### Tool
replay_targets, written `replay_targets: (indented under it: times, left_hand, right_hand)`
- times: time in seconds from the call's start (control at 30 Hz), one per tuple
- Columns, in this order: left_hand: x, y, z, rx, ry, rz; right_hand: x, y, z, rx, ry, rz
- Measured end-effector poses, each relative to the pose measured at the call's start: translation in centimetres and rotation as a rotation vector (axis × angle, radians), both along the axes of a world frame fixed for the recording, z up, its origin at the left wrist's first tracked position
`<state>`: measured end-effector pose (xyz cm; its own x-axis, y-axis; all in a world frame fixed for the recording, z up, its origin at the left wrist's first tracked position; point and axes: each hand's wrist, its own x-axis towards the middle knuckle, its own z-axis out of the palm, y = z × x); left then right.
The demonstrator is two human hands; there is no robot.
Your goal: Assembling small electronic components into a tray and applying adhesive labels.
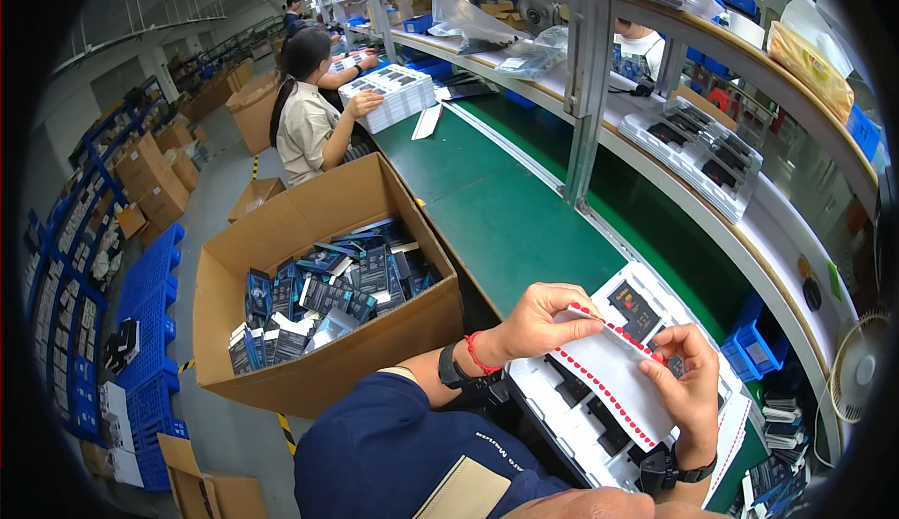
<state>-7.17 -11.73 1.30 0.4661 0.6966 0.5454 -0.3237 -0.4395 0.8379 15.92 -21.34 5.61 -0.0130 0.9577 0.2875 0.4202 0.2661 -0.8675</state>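
Red-dotted, white rectangular paper sheet [613,386] held above white moulded plastic tray [529,377]; sheet's long axis slants across tray, far-left to near-right. Left hand [541,325], right hand [688,383]: both grips pinch sheet.

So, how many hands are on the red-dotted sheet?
2: the left hand at the upper left of the sheet, the right hand at its right. No other shows.

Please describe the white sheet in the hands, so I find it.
At the long green worktable, find the white moulded plastic tray. Above it, the left hand and right hand hold the thin white sheet, set apart by rows of red dots.
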Motion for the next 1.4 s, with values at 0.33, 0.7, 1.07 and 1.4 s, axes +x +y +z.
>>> replay_targets:
  times: [0.33, 0.7, 1.07, 1.4]
  left_hand:
    - [-0.4, 0.2, 0.0, -0.004, -0.022, 0.019]
    - [-1.0, 0.4, -0.5, -0.048, -0.039, 0.019]
    - [-1.1, 0.9, -0.7, -0.121, -0.108, -0.001]
    - [-1.1, 1.1, -1.3, -0.319, -0.138, -0.068]
  right_hand:
    - [0.3, -0.1, 0.3, 0.014, -0.010, -0.005]
    - [0.4, -0.2, 0.9, 0.012, -0.053, -0.018]
    - [1.5, -0.2, 1.3, -0.022, 0.056, -0.052]
    - [2.6, 0.1, 1.1, -0.014, 0.186, -0.127]
